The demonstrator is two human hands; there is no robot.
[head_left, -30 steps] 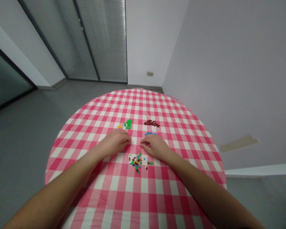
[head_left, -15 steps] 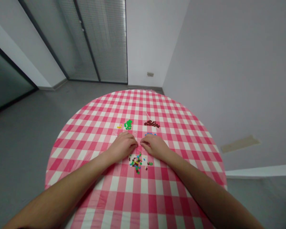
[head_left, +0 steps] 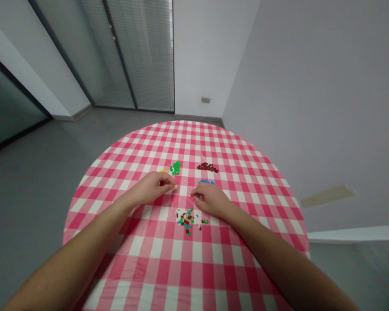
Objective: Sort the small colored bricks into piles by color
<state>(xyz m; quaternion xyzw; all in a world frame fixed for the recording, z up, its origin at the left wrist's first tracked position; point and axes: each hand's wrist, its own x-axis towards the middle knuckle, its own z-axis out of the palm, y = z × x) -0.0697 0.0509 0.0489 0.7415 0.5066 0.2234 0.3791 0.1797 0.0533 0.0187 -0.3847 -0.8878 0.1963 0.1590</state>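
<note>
My left hand (head_left: pixel 154 186) pinches a small cream-coloured toy brick (head_left: pixel 175 187) between thumb and fingertips. Across from it, my right hand (head_left: pixel 210 198) is closed in a pinch just above the cloth; whatever is at its fingertips is too small to name. Partly covered by that hand is a pile of blue bricks (head_left: pixel 206 182). Nearer to me lies a mixed heap of small bricks (head_left: pixel 185 220) in green, brown, yellow, blue and white. Beyond my hands sit a green pile (head_left: pixel 175 167) and a dark brown pile (head_left: pixel 208 167). A few yellow bricks (head_left: pixel 163 171) show behind my left hand.
Everything lies on a round table with a red and white checked cloth (head_left: pixel 184 259). A single green brick (head_left: pixel 169 205) lies left of the mixed heap. A wall (head_left: pixel 311 108) rises to the right, and glass panels (head_left: pixel 142 65) stand behind the table.
My left hand has moved left, away from my right hand, and the cream brick now shows in its fingertips. More of the blue pile shows. My right hand has barely moved.
</note>
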